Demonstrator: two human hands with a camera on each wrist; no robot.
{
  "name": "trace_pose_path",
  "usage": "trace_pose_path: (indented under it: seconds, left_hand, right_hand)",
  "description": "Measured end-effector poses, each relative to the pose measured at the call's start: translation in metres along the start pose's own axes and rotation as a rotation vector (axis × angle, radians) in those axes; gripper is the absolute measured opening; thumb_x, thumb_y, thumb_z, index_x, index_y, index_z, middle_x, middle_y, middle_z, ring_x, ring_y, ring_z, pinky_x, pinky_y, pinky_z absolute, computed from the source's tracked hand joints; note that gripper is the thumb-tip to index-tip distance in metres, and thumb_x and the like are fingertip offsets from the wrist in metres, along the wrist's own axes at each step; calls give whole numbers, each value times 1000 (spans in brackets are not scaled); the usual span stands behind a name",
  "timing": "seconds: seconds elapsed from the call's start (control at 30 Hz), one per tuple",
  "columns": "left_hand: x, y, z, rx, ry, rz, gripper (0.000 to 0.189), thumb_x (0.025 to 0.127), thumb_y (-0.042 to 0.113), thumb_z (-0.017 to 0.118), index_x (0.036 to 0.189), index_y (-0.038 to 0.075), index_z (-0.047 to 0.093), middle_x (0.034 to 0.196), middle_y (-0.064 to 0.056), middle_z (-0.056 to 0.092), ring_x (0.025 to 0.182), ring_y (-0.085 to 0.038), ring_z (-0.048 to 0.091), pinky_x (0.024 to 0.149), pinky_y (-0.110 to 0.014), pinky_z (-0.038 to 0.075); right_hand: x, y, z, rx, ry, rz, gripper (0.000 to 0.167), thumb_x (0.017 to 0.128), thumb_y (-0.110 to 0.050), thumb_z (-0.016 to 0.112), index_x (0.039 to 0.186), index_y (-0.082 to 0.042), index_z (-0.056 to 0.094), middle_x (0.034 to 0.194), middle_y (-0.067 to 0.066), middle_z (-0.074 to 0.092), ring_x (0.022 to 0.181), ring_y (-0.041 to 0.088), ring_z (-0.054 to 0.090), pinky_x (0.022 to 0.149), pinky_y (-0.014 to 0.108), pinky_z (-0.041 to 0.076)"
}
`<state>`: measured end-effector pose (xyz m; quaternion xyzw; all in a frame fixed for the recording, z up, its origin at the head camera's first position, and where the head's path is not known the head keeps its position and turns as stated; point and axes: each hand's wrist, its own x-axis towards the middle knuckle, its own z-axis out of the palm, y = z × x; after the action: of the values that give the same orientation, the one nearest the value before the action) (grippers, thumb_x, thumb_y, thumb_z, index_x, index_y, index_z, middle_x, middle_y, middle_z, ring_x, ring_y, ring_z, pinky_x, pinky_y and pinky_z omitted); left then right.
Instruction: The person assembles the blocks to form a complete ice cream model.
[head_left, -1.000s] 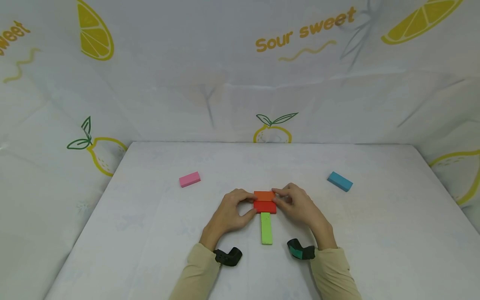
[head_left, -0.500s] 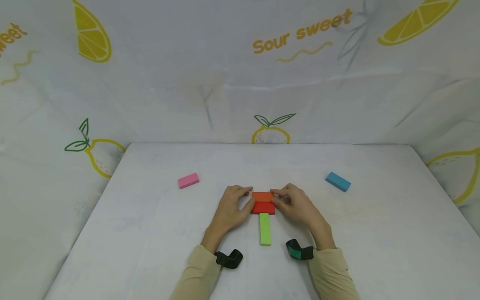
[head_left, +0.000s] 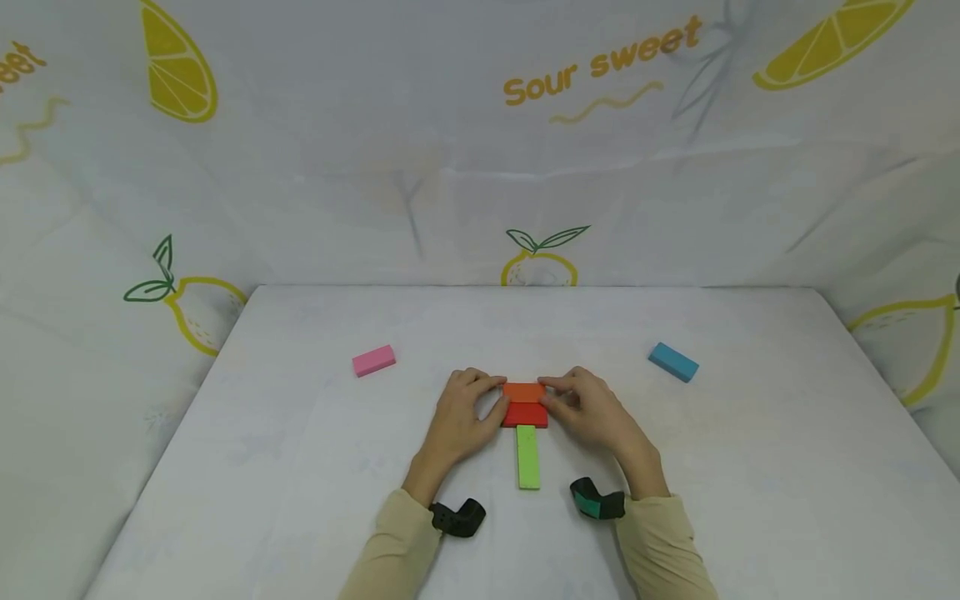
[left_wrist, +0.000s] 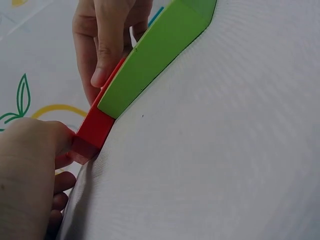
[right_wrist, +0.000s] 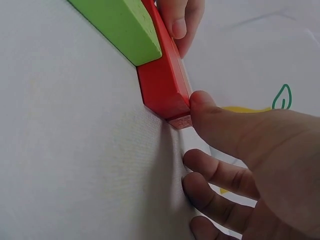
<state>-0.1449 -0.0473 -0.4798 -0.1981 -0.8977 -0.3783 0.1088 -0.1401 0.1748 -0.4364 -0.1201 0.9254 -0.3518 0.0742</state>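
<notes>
In the head view, an orange block (head_left: 523, 392) lies flat along the far long side of a red block (head_left: 525, 415). A light green block (head_left: 528, 457) points toward the person, its far end meeting the middle of the red one. My left hand (head_left: 461, 421) pinches the orange block's left end between thumb and index finger, the thumb close to the seam with the red block. At the opposite end my right hand (head_left: 592, 412) holds the same block in a like pinch. Both wrist views show the red block's end (left_wrist: 92, 132) beside a thumb; the orange block is mostly hidden there.
On the white table (head_left: 300, 500), a pink block (head_left: 373, 361) lies back left and a blue block (head_left: 673, 362) back right. Dark wrist devices (head_left: 459, 517) sit on both forearms. A lemon-printed sheet (head_left: 337, 167) rises behind the table.
My left thumb has moved up from the red block's near left corner to the orange block, and the left index finger has shifted to its far corner. The right hand barely moved.
</notes>
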Motion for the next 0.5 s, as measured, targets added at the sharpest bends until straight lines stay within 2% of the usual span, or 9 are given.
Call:
trace_pose_path:
  seconds: [0.23, 0.5]
  left_hand:
    - [1, -2, 0, 6, 9, 3, 27, 94, 23, 69, 116, 10, 77, 104, -5, 71, 99, -22, 59, 88, -36, 52]
    - [0, -1, 0, -1, 8, 2, 26, 94, 23, 69, 116, 10, 77, 102, -4, 71, 98, -21, 58, 87, -34, 52]
  right_hand:
    - [1, -1, -3, 7, -8, 2, 38, 97, -18, 69, 132, -5, 69, 105, 12, 67, 87, 18, 56, 73, 28, 47]
    - [0, 9, -21, -14, 40, 44, 29, 98, -19, 66, 125, -9, 71, 107, 14, 68, 90, 23, 60, 77, 31, 51]
